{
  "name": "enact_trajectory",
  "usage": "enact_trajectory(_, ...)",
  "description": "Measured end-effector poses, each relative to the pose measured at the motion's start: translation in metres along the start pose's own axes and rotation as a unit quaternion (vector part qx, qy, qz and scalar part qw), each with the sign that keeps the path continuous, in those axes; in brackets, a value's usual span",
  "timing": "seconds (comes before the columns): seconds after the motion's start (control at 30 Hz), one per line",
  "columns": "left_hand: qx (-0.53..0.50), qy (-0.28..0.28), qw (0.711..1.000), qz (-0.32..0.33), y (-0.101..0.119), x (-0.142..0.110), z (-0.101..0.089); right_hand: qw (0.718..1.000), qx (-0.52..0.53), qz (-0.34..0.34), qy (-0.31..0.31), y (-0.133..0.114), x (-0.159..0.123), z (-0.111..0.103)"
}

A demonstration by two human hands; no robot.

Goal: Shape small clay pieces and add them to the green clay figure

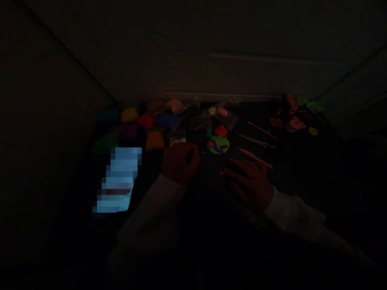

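Observation:
In dim light my left hand [181,161] rests on the dark striped surface with its fingers curled closed. Whether anything is in them cannot be made out. My right hand [249,181] lies to the right, fingers stretched out and low over the surface. Its index fingertip is at a small flat pink piece of clay [221,172]. A tiny pink bit [202,152] lies just beside the left hand. Beyond and between the hands sits a round green clay disc [217,148] bearing a blue winding strip, a brown piece, pink dots and a red-topped mushroom-like shape [221,130].
Bags of coloured clay [167,120] crowd the back left. A lit phone [121,181], its screen blurred, lies left. Scissors [256,141], a thin pink stick [263,130] and a pink clay knife [255,158] lie right, with finished-looking clay pieces [294,124] farther back.

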State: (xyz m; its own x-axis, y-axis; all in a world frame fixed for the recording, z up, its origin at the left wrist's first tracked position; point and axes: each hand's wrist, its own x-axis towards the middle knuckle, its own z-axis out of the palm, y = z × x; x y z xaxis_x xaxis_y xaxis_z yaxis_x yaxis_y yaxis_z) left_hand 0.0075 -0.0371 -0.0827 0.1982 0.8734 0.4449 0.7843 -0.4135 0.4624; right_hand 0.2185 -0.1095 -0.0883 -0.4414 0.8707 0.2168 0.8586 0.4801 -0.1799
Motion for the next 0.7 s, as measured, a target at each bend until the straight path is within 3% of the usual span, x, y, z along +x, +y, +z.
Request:
enact_trajectory(0.33, -0.026, -0.143, 0.974, 0.172, 0.019, -0.013, 0.008, 1.0, -0.004, 0.025, -0.008, -0.001, 0.0, 0.002)
enact_trajectory(0.7, -0.009, -0.197, 0.957, 0.214, 0.021, -0.017, 0.012, 0.999, 0.023, 0.027, -0.008, 0.001, -0.001, 0.002)
